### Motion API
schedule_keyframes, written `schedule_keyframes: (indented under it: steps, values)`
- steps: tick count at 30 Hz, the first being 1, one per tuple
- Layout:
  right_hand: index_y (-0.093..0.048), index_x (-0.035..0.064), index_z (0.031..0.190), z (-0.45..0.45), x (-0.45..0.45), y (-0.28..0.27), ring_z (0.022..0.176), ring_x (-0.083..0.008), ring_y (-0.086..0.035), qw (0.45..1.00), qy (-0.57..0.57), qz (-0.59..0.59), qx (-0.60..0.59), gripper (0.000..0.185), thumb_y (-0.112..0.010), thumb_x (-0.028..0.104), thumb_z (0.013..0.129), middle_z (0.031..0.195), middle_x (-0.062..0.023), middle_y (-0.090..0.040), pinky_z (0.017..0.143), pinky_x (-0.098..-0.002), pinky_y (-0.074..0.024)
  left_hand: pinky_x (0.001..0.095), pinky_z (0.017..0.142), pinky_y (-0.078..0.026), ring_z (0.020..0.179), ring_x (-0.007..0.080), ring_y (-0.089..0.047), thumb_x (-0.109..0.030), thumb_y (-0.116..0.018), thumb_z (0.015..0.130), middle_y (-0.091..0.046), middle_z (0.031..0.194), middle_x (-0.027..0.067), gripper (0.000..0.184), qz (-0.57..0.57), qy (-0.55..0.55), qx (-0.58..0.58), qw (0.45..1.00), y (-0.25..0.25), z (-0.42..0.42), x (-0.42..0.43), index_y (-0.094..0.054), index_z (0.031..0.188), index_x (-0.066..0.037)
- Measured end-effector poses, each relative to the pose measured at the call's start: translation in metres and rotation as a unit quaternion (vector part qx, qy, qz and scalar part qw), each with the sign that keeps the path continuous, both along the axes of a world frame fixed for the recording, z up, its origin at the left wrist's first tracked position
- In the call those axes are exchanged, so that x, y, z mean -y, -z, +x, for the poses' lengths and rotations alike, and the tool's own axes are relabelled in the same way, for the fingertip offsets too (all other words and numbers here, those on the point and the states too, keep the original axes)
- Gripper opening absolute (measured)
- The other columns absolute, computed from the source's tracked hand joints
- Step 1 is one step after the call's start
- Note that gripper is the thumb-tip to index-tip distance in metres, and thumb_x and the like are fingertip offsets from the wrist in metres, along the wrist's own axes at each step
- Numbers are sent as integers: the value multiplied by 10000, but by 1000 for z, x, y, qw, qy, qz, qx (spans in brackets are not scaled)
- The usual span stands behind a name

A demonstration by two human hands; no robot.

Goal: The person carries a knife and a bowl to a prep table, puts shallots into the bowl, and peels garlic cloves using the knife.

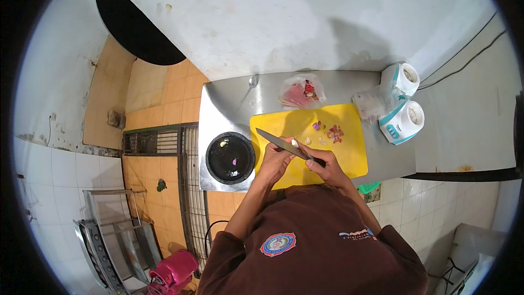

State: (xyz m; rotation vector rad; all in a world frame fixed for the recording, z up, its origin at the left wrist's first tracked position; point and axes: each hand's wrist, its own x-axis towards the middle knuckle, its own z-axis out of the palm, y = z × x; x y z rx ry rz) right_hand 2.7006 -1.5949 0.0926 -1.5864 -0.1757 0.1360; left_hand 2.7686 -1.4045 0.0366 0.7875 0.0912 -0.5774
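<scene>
My right hand (323,165) grips the dark handle of a knife, its long blade (275,140) pointing up and left over the yellow cutting board (349,158). In my left hand (276,158) the fingers pinch a small white garlic clove (295,143), right beside the blade. Farther along the board lie reddish peel scraps (334,133), a purple shallot piece (316,125) and some pale cloves (308,141). To the left stands a round black stone mortar (230,170), with a pale clove (224,143) and a purple shallot (234,161) inside.
Behind the board, a plastic bag (302,92) contains red chilies. A metal spoon (249,86) lies at the back left of the steel table (218,104). Two white-and-teal appliances (403,122) and a clear plastic bag (370,105) stand right. A pink gas cylinder (173,271) is on the floor.
</scene>
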Motion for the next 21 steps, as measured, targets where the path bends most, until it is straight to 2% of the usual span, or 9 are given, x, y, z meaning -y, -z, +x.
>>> schedule_keyframes:
  steps: [2, 5, 8, 13, 17, 20, 21]
  values:
    - [-556, -39, 1363, 0, -3, 9, 1183, -205, -607, 1000, 14, 12, 21, 455, -597, 162, 957, 1296, -170, -652, 1030, -336, -436, 320, 878, -576, 961, 193, -689, 74, -637, 907, -691, 1064, 88, 237, -6, 2, -6, 1000, -2, 1, 0, -663, 1121, -24]
    - [-550, -51, 1363, 0, -3, 17, 1264, -201, -561, 1000, 11, 17, 11, 456, -586, 165, 963, 1365, -169, -608, 1082, -321, -393, 315, 886, -573, 964, 182, -685, 52, -651, 912, -691, 1065, 80, 225, -12, -2, -6, 1000, -10, 0, 1, -664, 1122, -28]
    - [-592, -41, 1324, 1, -9, 21, 1172, -195, -618, 998, 41, 34, 26, 406, -580, 154, 968, 1279, -166, -665, 1018, -326, -443, 316, 906, -568, 980, 172, -678, 33, -658, 918, -691, 1067, 77, 213, -30, -4, -3, 1000, -11, 1, 3, -665, 1122, -30]
    - [-607, -34, 1312, 2, -10, 13, 1122, -191, -631, 997, 50, 51, -31, 392, -574, 163, 976, 1242, -157, -684, 981, -307, -453, 333, 944, -556, 1002, 170, -668, 27, -648, 929, -689, 1070, 77, 202, -65, -5, 3, 998, -7, 4, 4, -665, 1124, -25]
    - [-609, -24, 1323, 1, -11, 29, 877, -129, -604, 993, 87, 66, -50, 392, -564, 169, 984, 1047, -86, -708, 812, -264, -469, 347, 967, -550, 1004, 174, -665, 35, -638, 933, -688, 1064, 75, 198, -54, -3, 5, 999, -13, 2, 4, -664, 1121, -22]
    - [-606, -6, 1340, 1, -8, 28, 736, -79, -482, 988, 93, 113, -57, 398, -554, 173, 989, 858, -9, -613, 685, -237, -409, 353, 986, -536, 1041, 170, -649, -3, -631, 950, -682, 1085, 63, 185, -40, 4, 19, 999, -13, 0, 3, -657, 1131, -32]
    - [-583, 4, 1369, 1, -10, 23, 699, -60, -431, 986, 102, 116, -63, 418, -542, 176, 990, 762, 31, -493, 645, -229, -365, 355, 992, -530, 1058, 167, -642, -23, -628, 958, -679, 1096, 57, 181, -34, 6, 25, 999, -12, -1, 2, -654, 1137, -37]
